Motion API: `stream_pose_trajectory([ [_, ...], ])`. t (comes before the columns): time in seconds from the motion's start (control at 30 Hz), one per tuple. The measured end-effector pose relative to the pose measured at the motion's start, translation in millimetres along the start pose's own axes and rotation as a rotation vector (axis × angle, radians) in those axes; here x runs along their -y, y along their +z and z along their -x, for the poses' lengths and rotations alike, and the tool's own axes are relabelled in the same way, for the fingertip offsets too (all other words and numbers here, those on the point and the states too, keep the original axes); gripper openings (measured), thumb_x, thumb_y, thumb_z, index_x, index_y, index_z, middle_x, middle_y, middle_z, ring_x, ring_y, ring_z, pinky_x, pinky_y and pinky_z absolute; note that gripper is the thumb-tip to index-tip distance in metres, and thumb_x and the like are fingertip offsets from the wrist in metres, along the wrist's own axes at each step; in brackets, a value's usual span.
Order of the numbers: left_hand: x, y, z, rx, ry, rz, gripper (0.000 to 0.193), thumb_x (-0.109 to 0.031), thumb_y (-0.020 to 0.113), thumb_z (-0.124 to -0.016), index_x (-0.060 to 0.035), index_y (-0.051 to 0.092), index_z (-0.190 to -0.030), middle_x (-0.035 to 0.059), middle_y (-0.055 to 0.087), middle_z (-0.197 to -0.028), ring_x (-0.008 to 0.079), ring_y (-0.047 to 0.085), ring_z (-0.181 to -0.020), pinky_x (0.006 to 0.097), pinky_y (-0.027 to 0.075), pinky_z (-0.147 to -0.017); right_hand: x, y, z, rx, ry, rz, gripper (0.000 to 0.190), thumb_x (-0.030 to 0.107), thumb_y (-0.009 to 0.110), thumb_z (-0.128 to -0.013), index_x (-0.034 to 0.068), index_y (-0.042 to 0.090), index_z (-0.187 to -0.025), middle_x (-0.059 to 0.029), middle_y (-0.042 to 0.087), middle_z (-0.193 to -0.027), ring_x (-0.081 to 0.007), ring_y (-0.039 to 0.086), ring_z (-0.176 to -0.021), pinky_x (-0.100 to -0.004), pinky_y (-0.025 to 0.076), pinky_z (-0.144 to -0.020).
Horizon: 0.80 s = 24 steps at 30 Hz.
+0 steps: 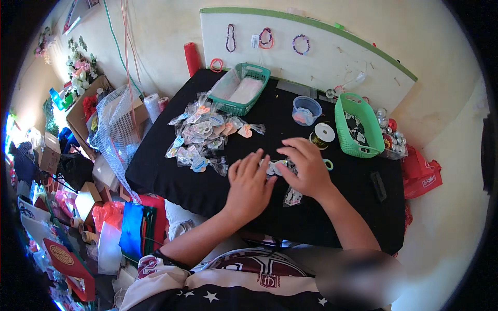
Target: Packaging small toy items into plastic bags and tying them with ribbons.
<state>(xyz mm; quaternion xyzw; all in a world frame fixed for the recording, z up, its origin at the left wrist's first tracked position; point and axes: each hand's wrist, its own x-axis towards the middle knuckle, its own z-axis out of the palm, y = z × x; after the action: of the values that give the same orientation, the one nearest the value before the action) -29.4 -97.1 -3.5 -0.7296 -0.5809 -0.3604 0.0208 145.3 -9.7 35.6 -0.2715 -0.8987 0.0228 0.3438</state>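
On a black-clothed table, my left hand (249,184) lies palm down at the left end of a small clear plastic bag with white pieces (278,168). My right hand (305,167) arches over that bag's right side, fingers bent; whether either hand grips it cannot be told. Just below, between the wrists, lies another clear bag with black-and-white pieces (292,197). Left of my left hand is a heap of small clear packets with pastel paper tags (202,130). Beyond my right hand stand a spool of gold-coloured wire or ribbon (323,134) and a clear plastic tub (307,110).
A dark green basket (239,108) holding clear bags stands at the back. A light green basket (360,149) with black and white pieces is at the right, near a black object (378,186). Beaded strings hang on the white board (249,39) behind. Boxes and goods crowd the left.
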Motion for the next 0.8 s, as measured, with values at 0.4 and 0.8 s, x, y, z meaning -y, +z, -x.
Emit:
stream_pose_trajectory([
  [0.4,89.6,-56.1,47.5,-0.3,-0.326,-0.186,0.056,-0.017,0.072,-0.085,-0.0036,0.05,-0.135,0.0171,0.053,-0.136,0.0334,0.049,-0.128,0.0441,0.031,-0.108,-30.9,120.8,-97.9,0.37,0.169,0.158,0.036,0.017,0.064,-0.085,0.007,0.057,-0.119,-0.0167,0.063,-0.107,-0.0358,0.062,-0.103,-0.05,0.05,-0.082],
  [0.8,107.0,-71.1,49.5,-0.105,-0.323,-0.235,0.056,-0.027,0.077,-0.081,-0.0135,0.058,-0.133,0.014,0.049,-0.143,0.0357,0.044,-0.132,0.0465,0.032,-0.108,-13.8,-4.9,-45.6,0.286,0.246,-0.037,0.039,0.016,0.063,-0.083,0.008,0.064,-0.122,-0.0143,0.065,-0.114,-0.0328,0.061,-0.107,-0.0509,0.046,-0.094],
])
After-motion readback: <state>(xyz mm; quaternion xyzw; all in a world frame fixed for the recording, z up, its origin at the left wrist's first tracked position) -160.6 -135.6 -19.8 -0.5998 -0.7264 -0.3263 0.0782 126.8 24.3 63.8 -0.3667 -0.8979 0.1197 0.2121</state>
